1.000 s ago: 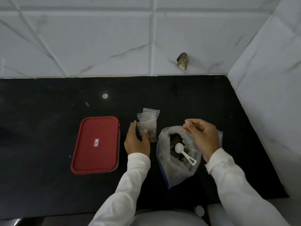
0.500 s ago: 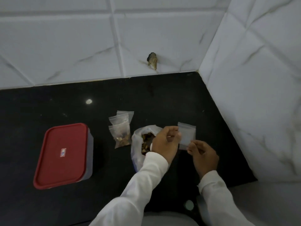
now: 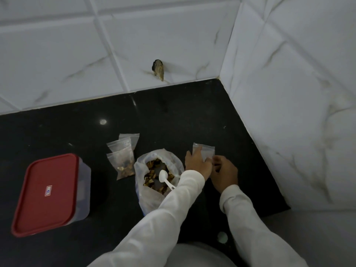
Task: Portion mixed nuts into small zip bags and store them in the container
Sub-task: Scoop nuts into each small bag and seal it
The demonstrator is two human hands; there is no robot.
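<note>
Together, left hand [image 3: 198, 163] and right hand [image 3: 225, 171] hold clear rectangular bag [image 3: 207, 149].

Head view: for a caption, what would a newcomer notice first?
The red-lidded container stands out at left on the black counter. In the middle, an open bag of mixed nuts holds a white spoon. Just right of it, the left hand and right hand hold an empty zip bag.

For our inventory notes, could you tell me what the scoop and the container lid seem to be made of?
The scoop: probably white plastic, smooth, moulded in one piece. The container lid: likely red plastic, matt, with a raised rim.
</note>
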